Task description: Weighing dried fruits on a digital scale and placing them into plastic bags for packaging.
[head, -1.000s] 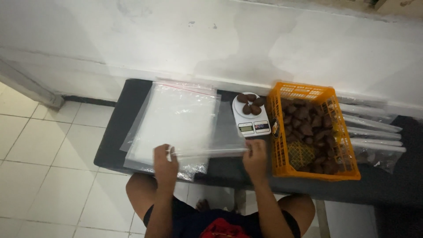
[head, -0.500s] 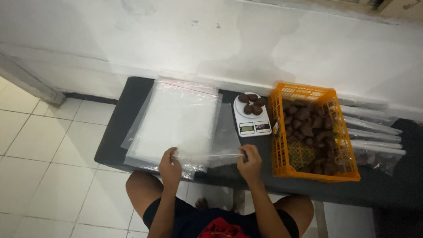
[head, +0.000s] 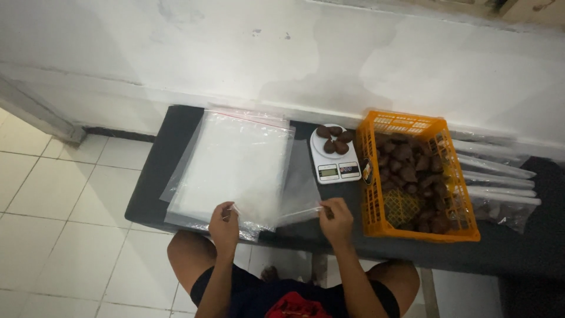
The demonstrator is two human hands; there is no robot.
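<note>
Left hand: left hand [head: 224, 227] at about 7 o'clock of the tabletop, fingers pinched shut on the near-left corner of a clear plastic bag [head: 281, 194]
Right hand: right hand [head: 337, 219] at about 6 o'clock, fingers closed on the bag's near-right corner; the edge between the two hands sags a little
Held item: the clear plastic bag, thin and see-through, lifted at its near edge; its far part lies over the bag stack [head: 235, 162]
Bag stack: flat clear bags at 9 to 11 o'clock on the dark tabletop [head: 154, 176], the near edge overhanging slightly
Scale: white kitchen scale [head: 334, 156] at 12 o'clock, several dark brown pieces [head: 334, 139] on its platter
Basket: orange basket [head: 438, 231] at 2 to 3 o'clock, filled with the same brown pieces
Sealed packs: filled clear packs [head: 500, 176] at 3 o'clock, beyond the basket
Risk, double pick: judged likely; film clings, so a second sheet may rise with the held one
Risk, slip: a fingertip pinch on slick film could let one corner drop
Risk, scale: the bag's far-right part lies near the scale; a sweep to the right could knock the pieces off
Risk, stack: a drag towards 6 o'clock could pull the overhanging stack off the edge
</note>
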